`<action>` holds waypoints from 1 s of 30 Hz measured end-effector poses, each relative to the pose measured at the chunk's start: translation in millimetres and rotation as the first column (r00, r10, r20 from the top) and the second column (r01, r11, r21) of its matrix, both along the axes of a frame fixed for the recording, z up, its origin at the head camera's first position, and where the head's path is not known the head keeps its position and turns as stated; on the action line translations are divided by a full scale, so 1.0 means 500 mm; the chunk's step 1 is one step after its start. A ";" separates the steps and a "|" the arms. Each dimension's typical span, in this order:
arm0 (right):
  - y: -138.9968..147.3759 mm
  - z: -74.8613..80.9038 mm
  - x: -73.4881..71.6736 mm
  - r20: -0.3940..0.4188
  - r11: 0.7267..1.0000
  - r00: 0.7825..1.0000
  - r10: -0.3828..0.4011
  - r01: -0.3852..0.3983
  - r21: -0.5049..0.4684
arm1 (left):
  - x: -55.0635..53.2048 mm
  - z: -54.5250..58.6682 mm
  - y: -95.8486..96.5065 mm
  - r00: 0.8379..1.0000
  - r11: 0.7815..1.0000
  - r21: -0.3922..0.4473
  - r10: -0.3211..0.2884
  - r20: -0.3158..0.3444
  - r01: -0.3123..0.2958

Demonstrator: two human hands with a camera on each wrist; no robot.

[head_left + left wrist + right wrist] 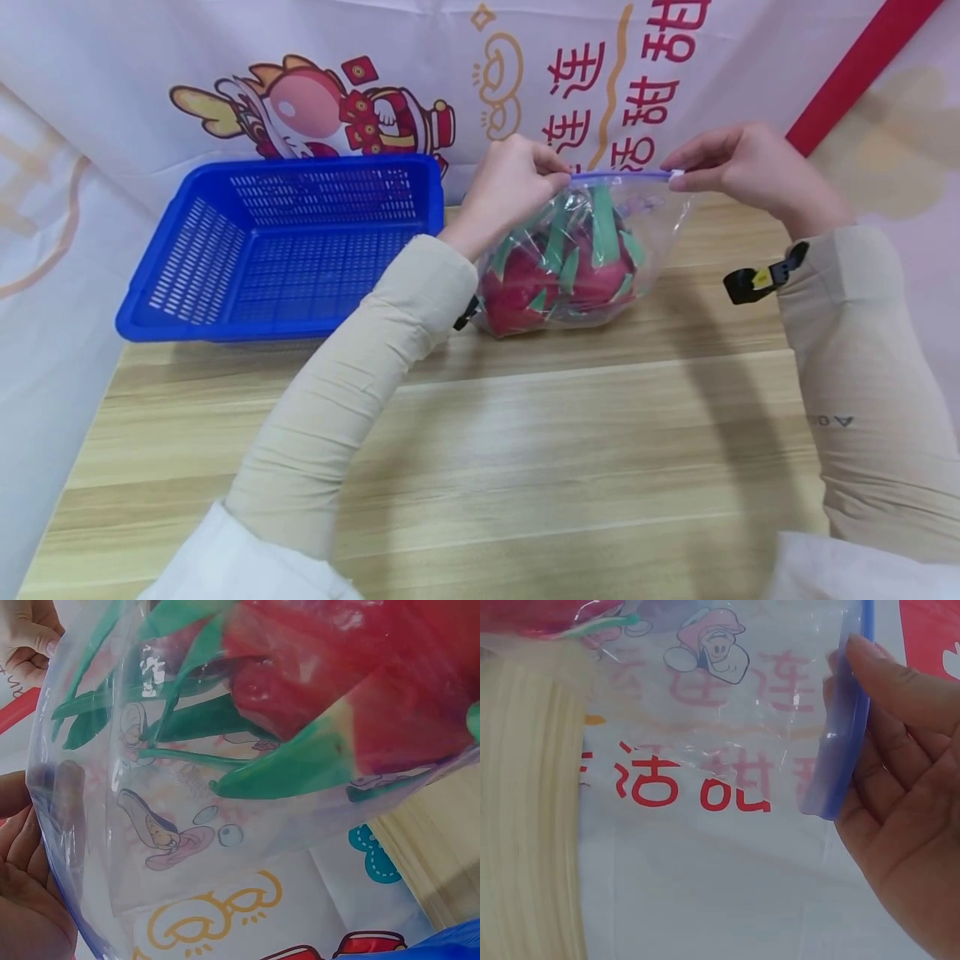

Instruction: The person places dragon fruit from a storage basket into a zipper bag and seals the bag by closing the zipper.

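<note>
A clear zip bag (pixel 660 229) with a blue-purple zip strip along its top rests on the table, cartoon prints on its film. Two red dragon fruits (pixel 519 287) with green leaf tips lie inside it, side by side. My left hand (pixel 512 185) pinches the bag's top edge toward its left end. At the other end, my right hand (pixel 757 171) pinches the strip's corner between thumb and fingers, close to a small white slider (pixel 677 175). The strip is stretched between both hands. In the right wrist view, the thumb (pixel 900 682) presses on the blue strip.
A blue plastic basket (pixel 281 329) with slotted walls stands to the left of the bag, behind my left forearm. The wooden table (pixel 555 450) extends toward me. A white printed cloth (pixel 465 83) hangs right behind the table.
</note>
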State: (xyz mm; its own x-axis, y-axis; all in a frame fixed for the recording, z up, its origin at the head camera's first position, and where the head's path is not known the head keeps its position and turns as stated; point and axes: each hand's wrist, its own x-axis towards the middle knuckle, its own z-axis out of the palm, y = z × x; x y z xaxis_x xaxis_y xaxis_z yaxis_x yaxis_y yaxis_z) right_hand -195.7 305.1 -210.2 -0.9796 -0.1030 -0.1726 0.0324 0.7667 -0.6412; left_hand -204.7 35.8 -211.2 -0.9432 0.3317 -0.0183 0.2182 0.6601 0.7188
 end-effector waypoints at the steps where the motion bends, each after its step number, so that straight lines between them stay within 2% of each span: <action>1: 0.000 0.000 0.000 0.000 1.000 1.000 -0.003 0.003 -0.002 | 0.000 0.000 -0.001 1.000 1.000 0.004 0.000 0.004 0.000; 8: 0.000 -0.003 0.000 0.007 1.000 1.000 -0.019 0.019 0.012 | -0.002 -0.004 -0.003 1.000 0.999 0.043 0.010 0.026 -0.011; 16: 0.009 -0.003 -0.001 0.007 0.998 0.999 -0.048 0.048 0.040 | -0.005 -0.004 -0.005 1.000 0.999 0.039 0.015 0.025 -0.016; 24: 0.012 -0.005 0.000 -0.001 1.000 1.000 -0.011 0.011 0.005 | -0.004 -0.002 -0.006 1.000 1.000 0.028 0.010 0.018 -0.011; 30: 0.020 -0.008 0.004 0.007 1.000 1.000 -0.016 0.016 -0.005 | 0.001 -0.002 -0.004 1.000 1.000 0.020 -0.009 0.010 0.009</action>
